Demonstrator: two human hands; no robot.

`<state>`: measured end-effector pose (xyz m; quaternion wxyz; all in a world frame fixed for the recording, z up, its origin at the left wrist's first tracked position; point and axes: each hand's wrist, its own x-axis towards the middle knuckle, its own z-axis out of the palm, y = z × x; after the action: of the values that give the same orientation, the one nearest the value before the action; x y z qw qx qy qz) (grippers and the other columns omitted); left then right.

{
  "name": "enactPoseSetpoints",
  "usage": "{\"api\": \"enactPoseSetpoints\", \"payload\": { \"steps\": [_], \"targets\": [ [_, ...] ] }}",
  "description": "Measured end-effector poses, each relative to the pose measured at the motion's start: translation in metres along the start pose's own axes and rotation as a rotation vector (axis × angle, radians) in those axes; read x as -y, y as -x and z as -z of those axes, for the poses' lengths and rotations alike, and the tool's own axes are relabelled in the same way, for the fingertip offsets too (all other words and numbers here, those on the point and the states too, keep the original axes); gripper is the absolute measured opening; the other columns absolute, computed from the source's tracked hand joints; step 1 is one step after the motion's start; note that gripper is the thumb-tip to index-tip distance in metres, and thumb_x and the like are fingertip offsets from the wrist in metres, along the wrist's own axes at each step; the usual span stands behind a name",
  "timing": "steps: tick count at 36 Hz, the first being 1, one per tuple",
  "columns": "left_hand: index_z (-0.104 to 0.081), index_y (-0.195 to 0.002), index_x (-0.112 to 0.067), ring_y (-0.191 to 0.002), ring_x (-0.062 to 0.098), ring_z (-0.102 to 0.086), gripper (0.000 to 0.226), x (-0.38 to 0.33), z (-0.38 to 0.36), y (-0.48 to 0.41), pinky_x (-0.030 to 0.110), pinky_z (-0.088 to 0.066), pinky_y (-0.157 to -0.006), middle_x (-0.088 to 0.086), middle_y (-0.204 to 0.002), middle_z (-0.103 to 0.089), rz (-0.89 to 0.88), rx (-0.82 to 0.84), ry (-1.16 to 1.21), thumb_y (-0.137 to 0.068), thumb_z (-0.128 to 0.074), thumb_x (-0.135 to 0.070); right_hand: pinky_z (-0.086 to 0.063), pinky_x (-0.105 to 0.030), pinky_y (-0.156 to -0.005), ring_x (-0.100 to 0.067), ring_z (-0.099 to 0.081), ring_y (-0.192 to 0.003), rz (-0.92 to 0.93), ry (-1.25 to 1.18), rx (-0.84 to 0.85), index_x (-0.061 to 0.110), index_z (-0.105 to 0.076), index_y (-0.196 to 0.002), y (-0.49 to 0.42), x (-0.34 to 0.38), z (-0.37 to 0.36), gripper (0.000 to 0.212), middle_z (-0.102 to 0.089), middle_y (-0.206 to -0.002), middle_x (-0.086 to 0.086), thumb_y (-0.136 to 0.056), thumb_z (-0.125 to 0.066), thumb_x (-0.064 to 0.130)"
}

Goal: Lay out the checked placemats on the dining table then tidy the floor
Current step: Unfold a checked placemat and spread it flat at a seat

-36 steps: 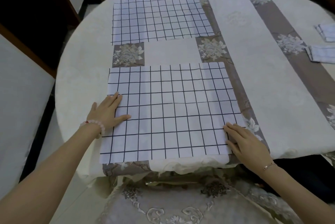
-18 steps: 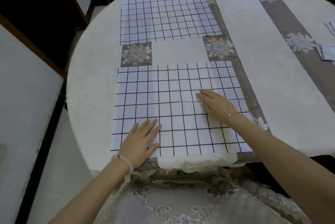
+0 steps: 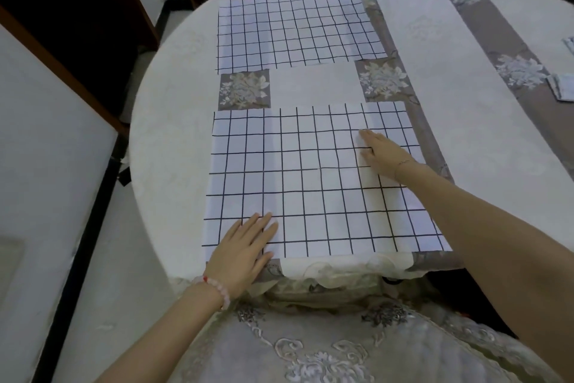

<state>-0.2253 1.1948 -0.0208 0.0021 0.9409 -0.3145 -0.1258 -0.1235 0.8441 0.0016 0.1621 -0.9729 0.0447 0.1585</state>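
Head view: flat left hand point(image 3: 240, 253) and right hand point(image 3: 383, 154), fingers straight, press thin, limp checked placemat point(image 3: 310, 184); best lifted by corners.

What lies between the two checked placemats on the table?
In the head view, only tablecloth shows between the near placemat and the far placemat: a plain white stretch with a grey flower patch at each end.

On my feed the left hand point(image 3: 245, 250) carries a bead bracelet point(image 3: 219, 288) at the wrist: round, pale pink beads with one small red bead among them. The right hand point(image 3: 383, 154) has a thin silvery chain bracelet point(image 3: 403, 163) at its wrist.
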Motion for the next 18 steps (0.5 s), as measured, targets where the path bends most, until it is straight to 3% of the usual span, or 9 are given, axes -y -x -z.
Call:
{"api": "enactPoseSetpoints", "payload": {
  "steps": [2,4,9,12,14,18],
  "targets": [
    [-0.055,-0.131,-0.022,-0.128,0.017,-0.048,0.064,-0.001,0.005,-0.001,0.033,-0.043,-0.103,-0.002,-0.137,-0.053,0.008,0.012,0.009,-0.099,-0.005,-0.044,-0.02,-0.034,-0.116,-0.022,-0.022,-0.143,-0.036,-0.082,-0.06,0.016,-0.019,-0.15,0.01,0.001,0.007,0.052,-0.021,-0.157,-0.004,-0.099,-0.034,0.019],
    [-0.059,-0.126,-0.023,-0.119,0.017,-0.058,0.065,-0.002,0.009,-0.002,0.035,-0.052,-0.091,-0.003,-0.132,-0.058,0.007,0.024,0.02,-0.098,-0.004,-0.043,-0.026,-0.034,-0.112,-0.022,-0.03,-0.14,-0.07,-0.14,-0.126,0.018,-0.026,-0.148,0.027,0.003,0.011,0.05,-0.029,-0.154,-0.004,-0.099,-0.037,0.018],
    [-0.063,-0.117,-0.017,-0.108,0.02,-0.065,0.045,-0.003,0.021,-0.004,0.034,-0.054,-0.084,0.002,-0.124,-0.064,-0.026,-0.089,0.11,-0.085,-0.036,-0.034,-0.041,-0.028,-0.096,-0.019,-0.053,-0.119,-0.195,-0.444,-0.17,0.015,-0.053,-0.131,0.081,-0.004,0.013,0.035,-0.056,-0.133,-0.005,-0.097,-0.046,0.019],
    [-0.059,-0.124,-0.014,-0.116,0.02,-0.058,0.045,-0.012,0.03,-0.003,0.028,-0.043,-0.098,0.003,-0.127,-0.061,0.026,-0.172,0.31,-0.092,-0.032,-0.032,-0.048,-0.027,-0.078,-0.02,-0.062,-0.099,-0.278,-0.701,-0.167,0.015,-0.063,-0.114,0.121,-0.012,0.014,0.024,-0.067,-0.111,-0.006,-0.096,-0.047,0.018],
    [-0.054,-0.128,-0.015,-0.119,0.016,-0.053,0.038,-0.023,0.036,-0.005,0.022,-0.036,-0.1,-0.001,-0.129,-0.057,0.094,-0.182,0.48,-0.098,-0.036,-0.03,-0.049,-0.026,-0.076,-0.021,-0.063,-0.093,-0.336,-0.836,-0.174,0.015,-0.064,-0.102,0.152,-0.019,0.015,0.018,-0.068,-0.102,-0.007,-0.096,-0.047,0.018],
    [-0.06,-0.108,-0.02,-0.098,0.013,-0.062,0.017,-0.061,0.052,-0.008,0.017,-0.047,-0.079,-0.001,-0.105,-0.067,0.215,-0.15,0.94,-0.096,-0.047,-0.02,-0.05,-0.026,-0.071,-0.02,-0.064,-0.082,-0.45,-0.997,-0.226,0.011,-0.066,-0.09,0.211,-0.038,0.01,0.019,-0.069,-0.092,-0.008,-0.095,-0.051,0.02]
  ]
}}
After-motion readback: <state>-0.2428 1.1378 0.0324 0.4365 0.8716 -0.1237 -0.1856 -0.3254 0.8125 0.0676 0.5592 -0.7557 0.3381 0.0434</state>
